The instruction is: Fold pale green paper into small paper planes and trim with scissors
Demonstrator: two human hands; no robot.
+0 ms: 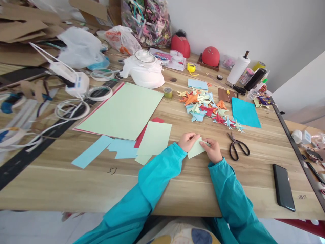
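Observation:
Between my two hands is a small piece of pale green paper (pixel 196 149). My left hand (pixel 188 141) pinches its upper left side. The thumb of my right hand (pixel 212 149) presses on its right side, with the fingers curled behind. Left of my hands, several pale green sheets (pixel 155 137) overlap a red sheet (pixel 140 137) and cut light blue pieces (pixel 123 148). Beyond my hands lies a pile of folded paper figures (pixel 207 108) in orange, red, blue, green and yellow. Black-handled scissors (pixel 238 146) rest to the right, blades pointing away from me.
A large pale green sheet stack (pixel 122 110) covers the table's left middle. White cables (pixel 72 110) and a power strip (pixel 78 84) lie farther left. A phone (pixel 283 187) is near the right front edge. Bright blue paper (pixel 245 112) and a paper roll (pixel 238 69) stand back right.

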